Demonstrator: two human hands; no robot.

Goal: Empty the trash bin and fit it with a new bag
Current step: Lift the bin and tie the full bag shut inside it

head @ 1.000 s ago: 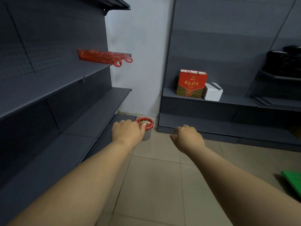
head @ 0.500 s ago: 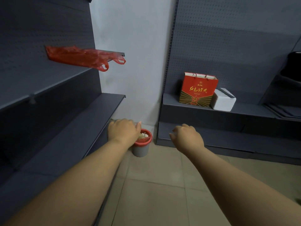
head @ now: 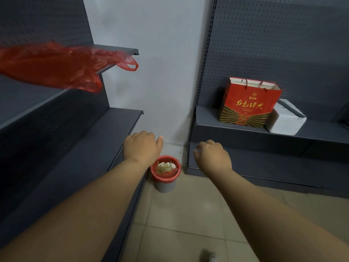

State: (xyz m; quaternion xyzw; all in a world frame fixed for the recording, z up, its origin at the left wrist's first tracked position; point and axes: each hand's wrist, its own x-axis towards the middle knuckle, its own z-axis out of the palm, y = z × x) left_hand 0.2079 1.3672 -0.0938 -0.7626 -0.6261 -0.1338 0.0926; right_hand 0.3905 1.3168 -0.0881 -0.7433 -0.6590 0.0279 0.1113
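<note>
Trash bin: small grey pail on the tiled floor, in the corner where the white wall meets the two dark shelf units, at about 12 o'clock from the wearer and just below the hands. Listed by size, largest first.

1. Left shelf unit: dark grey, pegboard back, tiers running from 7 o'clock toward 11 o'clock.
2. Right shelf unit: same finish, at 1 to 3 o'clock.
3. Red plastic bag: loose, crumpled, lying on an upper tier of the left unit at 10 o'clock, one handle loop hanging over the shelf end.
4. Red paper gift bag: upright on the right unit at 2 o'clock, gold lettering, cord handles.
5. White box: just beside the gift bag on its right, touching or nearly so.
6. Bin liner: red, folded over the pail's rim.
7. Bin contents: pale crumpled waste, filling the opening.

Left hand: palm down, fingers loosely curled, thumb out, holding nothing, overlapping the bin's left rim in view; contact cannot be told.
Right hand: palm down, fingers loosely bent, empty, apart from the bin at its right.
</note>
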